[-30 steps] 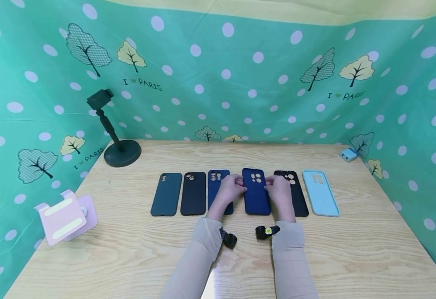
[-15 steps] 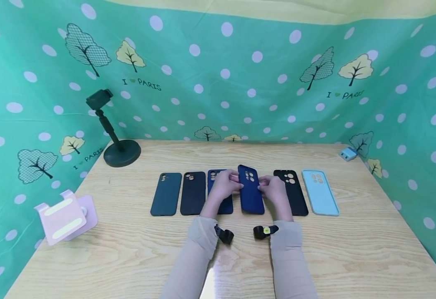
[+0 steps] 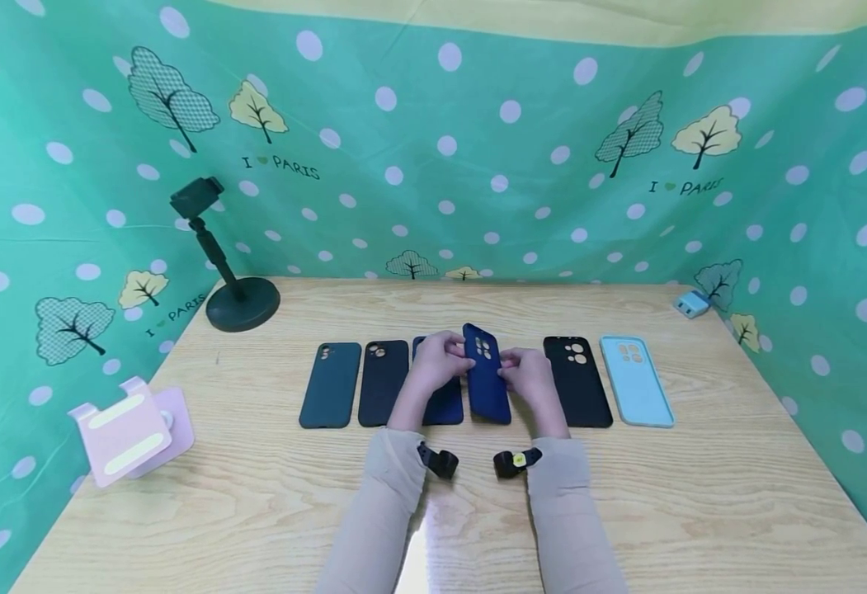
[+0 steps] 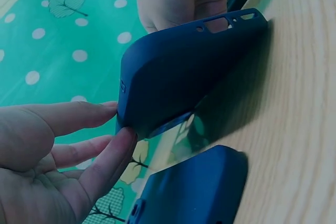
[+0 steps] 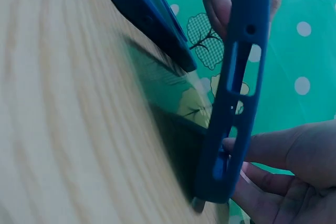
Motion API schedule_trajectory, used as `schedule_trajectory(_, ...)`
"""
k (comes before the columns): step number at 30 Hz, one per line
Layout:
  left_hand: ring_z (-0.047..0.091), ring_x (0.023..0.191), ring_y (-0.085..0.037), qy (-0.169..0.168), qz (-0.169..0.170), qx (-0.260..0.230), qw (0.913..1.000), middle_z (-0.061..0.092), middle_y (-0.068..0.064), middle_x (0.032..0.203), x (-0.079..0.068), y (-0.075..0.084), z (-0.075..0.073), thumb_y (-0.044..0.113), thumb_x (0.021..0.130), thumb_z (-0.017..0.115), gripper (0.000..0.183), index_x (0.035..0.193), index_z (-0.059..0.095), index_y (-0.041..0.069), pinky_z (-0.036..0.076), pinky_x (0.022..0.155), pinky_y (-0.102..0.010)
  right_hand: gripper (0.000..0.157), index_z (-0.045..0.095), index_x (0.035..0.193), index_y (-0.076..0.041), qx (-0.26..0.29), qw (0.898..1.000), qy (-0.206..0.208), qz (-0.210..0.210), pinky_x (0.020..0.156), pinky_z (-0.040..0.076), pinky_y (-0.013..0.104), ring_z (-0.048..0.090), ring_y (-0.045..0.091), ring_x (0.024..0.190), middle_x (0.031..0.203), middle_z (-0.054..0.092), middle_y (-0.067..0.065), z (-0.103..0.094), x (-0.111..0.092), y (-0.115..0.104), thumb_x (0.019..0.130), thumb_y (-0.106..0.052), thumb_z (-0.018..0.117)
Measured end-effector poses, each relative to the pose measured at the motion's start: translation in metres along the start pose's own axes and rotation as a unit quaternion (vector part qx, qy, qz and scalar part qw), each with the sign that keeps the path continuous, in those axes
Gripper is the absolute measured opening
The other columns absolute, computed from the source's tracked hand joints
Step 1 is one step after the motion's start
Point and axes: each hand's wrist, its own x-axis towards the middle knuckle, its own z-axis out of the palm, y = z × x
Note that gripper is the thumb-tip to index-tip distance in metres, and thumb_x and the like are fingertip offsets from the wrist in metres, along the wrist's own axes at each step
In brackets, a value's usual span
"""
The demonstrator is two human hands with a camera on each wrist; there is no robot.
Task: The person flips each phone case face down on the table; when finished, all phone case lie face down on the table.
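A dark blue phone case (image 3: pixel 486 378) is held between both hands in the head view, tilted with its left side higher. My left hand (image 3: pixel 435 363) pinches its left edge between thumb and fingers; the left wrist view shows this hand (image 4: pixel 68 156) at the case's corner side. On the opposite edge, my right hand (image 3: pixel 530 378) grips with thumb and fingertips, and in the right wrist view that thumb reaches inside the rim of the case (image 5: pixel 231 93). Another blue phone case (image 3: pixel 444 404) lies just left of it, partly hidden by my left hand.
To the left lie a dark teal case (image 3: pixel 331 386) and a near-black case (image 3: pixel 384 386). A black case (image 3: pixel 586 388) and a light blue case (image 3: pixel 639 384) lie to the right. A black stand (image 3: pixel 242 304), a pink holder (image 3: pixel 129 436) and a charger (image 3: pixel 692 304) stand near the edges.
Both hands have carried the dark blue case leftward, away from the black case. Its left side has risen, turning it from nearly flat to tilted. The other cases stay where they were.
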Motion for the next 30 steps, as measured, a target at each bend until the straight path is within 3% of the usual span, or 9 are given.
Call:
schedule_trajectory(21, 0.071, 0.075, -0.020, 0.009, -0.002, -0.021, 0.9997, 0.068, -0.015, 0.099, -0.003, 0.004, -0.010, 0.007, 0.083, 0.074, 0.047, 0.127, 0.057, 0.000, 0.057, 0.066, -0.027, 0.030, 0.066, 0.119, 0.002, 0.008, 1.000, -0.023, -0.015, 0.057, 0.053, 0.022, 0.061, 0.009, 0.063, 0.095, 0.069, 0.013, 0.012, 0.000, -0.011, 0.090, -0.005, 0.065)
schedule_trajectory(30, 0.070, 0.079, -0.021, -0.002, -0.011, -0.036, 0.9993, 0.066, -0.015, 0.100, -0.007, 0.007, -0.014, 0.006, 0.085, 0.072, 0.048, 0.130, 0.055, 0.001, 0.059, 0.074, -0.030, 0.029, 0.066, 0.119, 0.002, 0.040, 0.998, -0.040, -0.008, 0.060, 0.056, 0.022, 0.063, 0.010, 0.068, 0.099, 0.070, 0.015, 0.015, -0.002, -0.012, 0.091, -0.004, 0.064)
